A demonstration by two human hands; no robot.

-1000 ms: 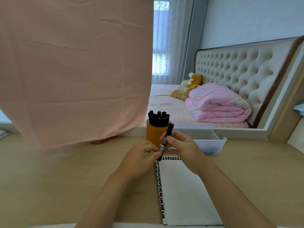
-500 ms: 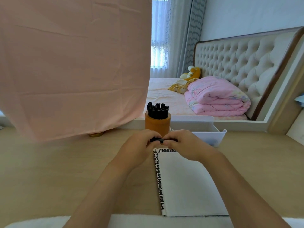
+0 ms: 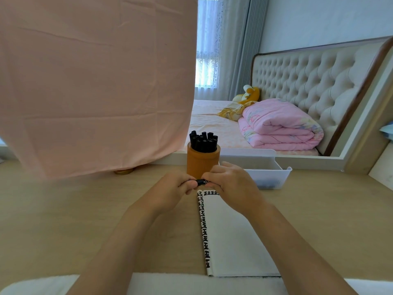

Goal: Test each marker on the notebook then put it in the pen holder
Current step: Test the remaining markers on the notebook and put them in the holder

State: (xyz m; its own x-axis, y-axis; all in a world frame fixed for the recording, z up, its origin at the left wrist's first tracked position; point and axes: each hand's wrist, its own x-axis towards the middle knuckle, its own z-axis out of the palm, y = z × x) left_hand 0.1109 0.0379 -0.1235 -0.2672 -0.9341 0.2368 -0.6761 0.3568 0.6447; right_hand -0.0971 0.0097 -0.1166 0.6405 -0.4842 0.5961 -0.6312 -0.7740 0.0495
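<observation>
One black marker (image 3: 201, 182), slim, lies crosswise over the notebook's top edge. Your left hand (image 3: 170, 192) and right hand (image 3: 231, 184) each grip one end with curled fingers.
One notebook (image 3: 234, 235): matte white page, black-and-white patterned border, flat on the pale woodgrain desk (image 3: 63, 220).
One smooth orange cylindrical pen holder (image 3: 202, 165) stands just behind your hands, packed with roughly ten black-capped markers (image 3: 203, 142).
One white plastic tray (image 3: 265, 171) sits to its right.

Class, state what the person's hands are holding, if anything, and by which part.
A black marker pen, held level: the left hand grips one end, the right hand the other.
</observation>
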